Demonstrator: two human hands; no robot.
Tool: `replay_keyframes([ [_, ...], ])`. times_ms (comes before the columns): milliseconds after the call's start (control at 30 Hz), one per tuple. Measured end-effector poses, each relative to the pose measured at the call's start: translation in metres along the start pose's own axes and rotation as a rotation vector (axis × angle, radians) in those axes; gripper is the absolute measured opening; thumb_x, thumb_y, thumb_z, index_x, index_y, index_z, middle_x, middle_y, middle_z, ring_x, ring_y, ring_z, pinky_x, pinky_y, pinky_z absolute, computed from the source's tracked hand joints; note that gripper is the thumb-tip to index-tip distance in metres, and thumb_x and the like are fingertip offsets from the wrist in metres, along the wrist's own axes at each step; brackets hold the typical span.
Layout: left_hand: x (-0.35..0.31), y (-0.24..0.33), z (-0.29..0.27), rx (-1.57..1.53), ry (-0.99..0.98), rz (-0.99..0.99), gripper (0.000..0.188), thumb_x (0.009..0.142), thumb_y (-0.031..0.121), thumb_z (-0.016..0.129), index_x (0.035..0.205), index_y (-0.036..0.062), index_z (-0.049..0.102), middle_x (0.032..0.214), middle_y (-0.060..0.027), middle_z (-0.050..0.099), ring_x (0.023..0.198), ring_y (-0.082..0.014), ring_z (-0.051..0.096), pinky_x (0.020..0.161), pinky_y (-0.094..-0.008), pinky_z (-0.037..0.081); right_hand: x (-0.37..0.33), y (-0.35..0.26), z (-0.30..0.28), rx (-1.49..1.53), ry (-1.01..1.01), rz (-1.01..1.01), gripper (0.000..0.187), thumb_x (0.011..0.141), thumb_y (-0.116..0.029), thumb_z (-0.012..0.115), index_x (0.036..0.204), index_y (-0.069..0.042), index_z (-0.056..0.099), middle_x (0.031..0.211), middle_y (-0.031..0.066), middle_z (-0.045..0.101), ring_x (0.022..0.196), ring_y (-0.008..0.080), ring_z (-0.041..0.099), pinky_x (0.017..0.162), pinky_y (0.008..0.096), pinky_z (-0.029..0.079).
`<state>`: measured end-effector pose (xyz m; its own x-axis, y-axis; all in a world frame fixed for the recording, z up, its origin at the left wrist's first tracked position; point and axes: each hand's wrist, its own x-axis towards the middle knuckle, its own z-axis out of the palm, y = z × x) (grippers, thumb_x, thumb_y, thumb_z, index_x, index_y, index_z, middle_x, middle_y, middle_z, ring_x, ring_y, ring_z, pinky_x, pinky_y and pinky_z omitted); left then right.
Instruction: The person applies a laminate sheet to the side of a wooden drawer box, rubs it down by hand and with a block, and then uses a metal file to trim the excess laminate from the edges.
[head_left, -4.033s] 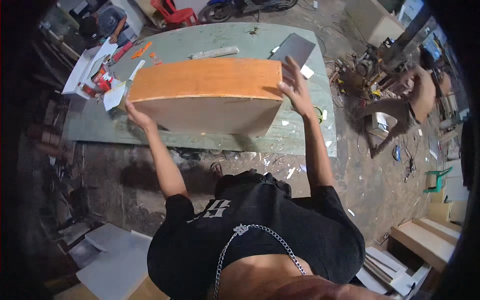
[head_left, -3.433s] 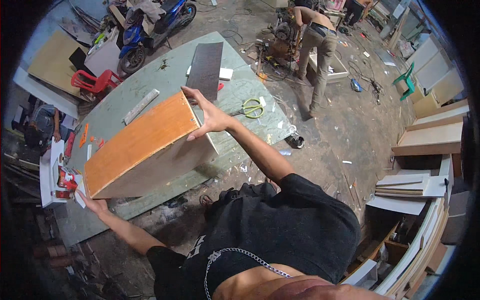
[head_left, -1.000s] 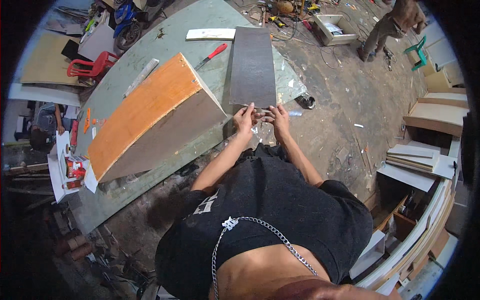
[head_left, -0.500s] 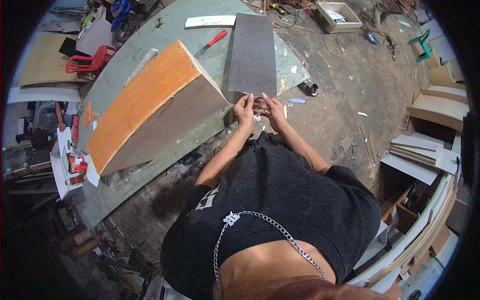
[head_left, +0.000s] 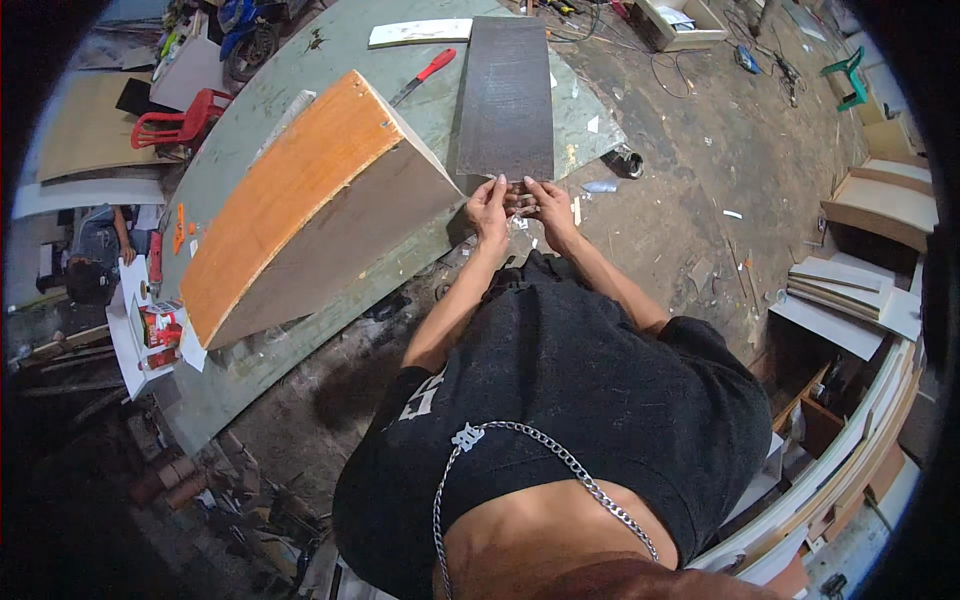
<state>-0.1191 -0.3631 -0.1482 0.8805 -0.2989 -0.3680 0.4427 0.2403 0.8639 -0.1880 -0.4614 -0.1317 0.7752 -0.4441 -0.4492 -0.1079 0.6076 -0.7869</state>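
Two bare hands, the left hand (head_left: 488, 212) and the right hand (head_left: 549, 212), had gone from the box to the near end of a dark grey-brown, flat rectangular panel (head_left: 506, 95), so the work had passed to that piece. Over the last second, their hold on it had barely altered. Each hand was nearly closed, thumb and fingers pinched on the panel's near edge, with the fingers curled below and almost meeting; how firmly they pressed, I could not tell. The panel ran straight away from both hands, its near end past the rim of the grey-green, flat-topped table (head_left: 430, 135); whether its far end rested there was unclear. Just left of the left hand, the long box with an orange wooden face (head_left: 285, 200) and a grey-brown side stood on the table unheld, its near corner close to the knuckles. Farther out, beyond the left hand, lay a red-handled tool with a slim metal blade (head_left: 436, 64), and beyond that a narrow white strip (head_left: 420, 33) beside the panel.
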Motion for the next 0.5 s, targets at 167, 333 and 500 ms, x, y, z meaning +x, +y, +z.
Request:
replay_keyframes([
  [167, -0.001, -0.005, 0.0, -0.023, -0.1, 0.035, 0.021, 0.092, 0.023, 0.064, 0.096, 0.0029, 0.066, 0.076, -0.0015, 0.065, 0.063, -0.0078, 0.06, 0.051, -0.0211, 0.046, -0.006, -0.003, 0.003, -0.074, -0.012, 0.033, 0.04, 0.089, -0.033, 0.068, 0.104, 0.003, 0.063, 0.083, 0.0069, 0.065, 0.069, 0.0139, 0.063, 0.06, 0.0268, 0.052],
  [333, -0.01, -0.001, 0.011, 0.048, -0.078, 0.204, 0.021, 0.093, 0.024, 0.063, 0.09, 0.0035, 0.067, 0.074, 0.0004, 0.064, 0.06, -0.0065, 0.057, 0.051, -0.0206, 0.044, 0.001, 0.0, 0.001, -0.045, -0.01, -0.04, 0.033, 0.086, -0.028, 0.071, 0.096, 0.003, 0.065, 0.083, 0.0069, 0.067, 0.07, 0.0136, 0.063, 0.061, 0.0279, 0.052],
  [500, -0.02, 0.017, 0.016, -0.03, -0.003, -0.006, 0.023, 0.09, 0.027, 0.067, 0.087, 0.0045, 0.067, 0.073, 0.0012, 0.063, 0.062, -0.0065, 0.057, 0.051, -0.0207, 0.045, -0.002, -0.003, 0.004, -0.08, -0.018, -0.087, 0.033, 0.086, -0.024, 0.071, 0.098, 0.006, 0.065, 0.084, 0.0073, 0.067, 0.069, 0.0121, 0.06, 0.062, 0.027, 0.049],
])
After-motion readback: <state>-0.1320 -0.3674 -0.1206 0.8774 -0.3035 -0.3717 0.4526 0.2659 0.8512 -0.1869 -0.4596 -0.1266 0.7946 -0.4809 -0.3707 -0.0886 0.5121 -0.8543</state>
